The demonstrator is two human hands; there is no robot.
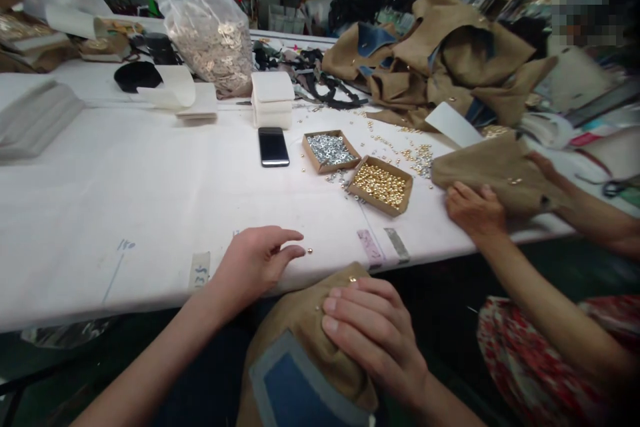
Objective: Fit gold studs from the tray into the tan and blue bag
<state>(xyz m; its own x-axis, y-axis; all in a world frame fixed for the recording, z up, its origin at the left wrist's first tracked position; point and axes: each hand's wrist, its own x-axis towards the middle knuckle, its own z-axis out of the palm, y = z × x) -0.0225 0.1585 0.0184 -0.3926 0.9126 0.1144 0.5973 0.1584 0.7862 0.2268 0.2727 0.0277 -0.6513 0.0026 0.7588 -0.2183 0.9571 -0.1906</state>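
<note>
Left hand (255, 263): laid on the near edge of the table (150, 200), fingers loosely curled and grasping nothing, index tip just beside a loose gold stud (310, 251).
Right hand (373, 333): spread flat on the tan fabric piece (295, 320) below the table edge, nothing clenched.
Fabric detail: a second stud is possibly seated by the fingertips.
Good handling: the stud is best pinched by thumb and index while the fabric is kept taut.

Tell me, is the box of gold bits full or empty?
Full: gold pieces cover the whole inside of the open cardboard box, nearly up to its rim. Others lie scattered on the table.
</note>
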